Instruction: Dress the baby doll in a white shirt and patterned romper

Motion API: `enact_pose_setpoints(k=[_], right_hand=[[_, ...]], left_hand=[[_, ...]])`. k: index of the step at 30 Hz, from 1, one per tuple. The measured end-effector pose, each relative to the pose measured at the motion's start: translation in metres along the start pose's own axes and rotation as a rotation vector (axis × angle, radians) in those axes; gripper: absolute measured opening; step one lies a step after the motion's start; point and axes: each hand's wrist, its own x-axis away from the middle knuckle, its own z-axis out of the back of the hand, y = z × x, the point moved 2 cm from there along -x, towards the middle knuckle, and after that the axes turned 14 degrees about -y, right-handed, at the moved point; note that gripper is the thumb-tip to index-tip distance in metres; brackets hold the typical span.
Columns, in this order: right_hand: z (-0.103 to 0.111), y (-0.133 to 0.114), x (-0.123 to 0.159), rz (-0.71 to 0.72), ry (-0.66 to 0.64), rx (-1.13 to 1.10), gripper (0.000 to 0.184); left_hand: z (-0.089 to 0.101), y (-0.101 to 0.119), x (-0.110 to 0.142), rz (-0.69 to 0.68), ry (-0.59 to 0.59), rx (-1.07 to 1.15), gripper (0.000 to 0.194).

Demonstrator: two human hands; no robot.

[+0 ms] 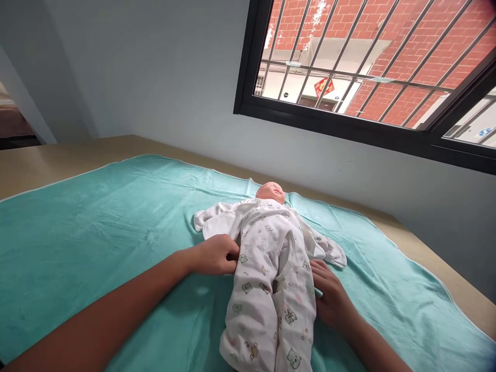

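A baby doll (270,191) lies on its back, its head toward the wall. It wears a white baby jacket (222,225) whose sleeves spread out to both sides. White baby trousers (261,289) with small animal prints lie over its front, from the chest down past the bottom of the view. At the trousers' left edge, my left hand (217,254) is closed, with its fingertips hidden against the cloth. My right hand (331,292) grips the opposite edge at about thigh height, its fingers bent and partly hidden by the cloth.
A teal blanket (96,217) with some creases lies under the doll on a tan tabletop (58,161). Behind it stands a pale wall (163,77). A black-framed window (329,120) with metal bars is at the upper right.
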Motion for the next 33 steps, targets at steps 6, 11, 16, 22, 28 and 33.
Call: enact_pose_setpoints(k=[6,11,16,22,28,33], right_hand=[[0.001,-0.002,0.0,0.0,0.013,-0.037,0.024],[0.005,0.001,0.009,-0.122,0.196,-0.095,0.026],[0.005,0.03,0.014,-0.619,0.225,-0.003,0.031],[-0.003,0.048,0.014,-0.794,0.174,0.104,0.037],[-0.009,0.059,0.019,-0.678,0.309,0.072,0.044],[-0.006,0.063,0.021,-0.655,0.252,-0.145,0.023]], left_hand=[[-0.001,0.0,0.004,0.048,-0.134,0.049,0.023],[0.003,-0.001,0.007,0.079,-0.166,0.293,0.022],[0.013,-0.004,0.008,0.035,0.359,0.286,0.031],[-0.005,0.029,-0.002,-0.178,0.596,-0.311,0.013],[-0.065,0.112,-0.025,-0.327,0.258,-0.631,0.03],[-0.134,0.118,-0.024,-0.4,0.387,-0.954,0.015]])
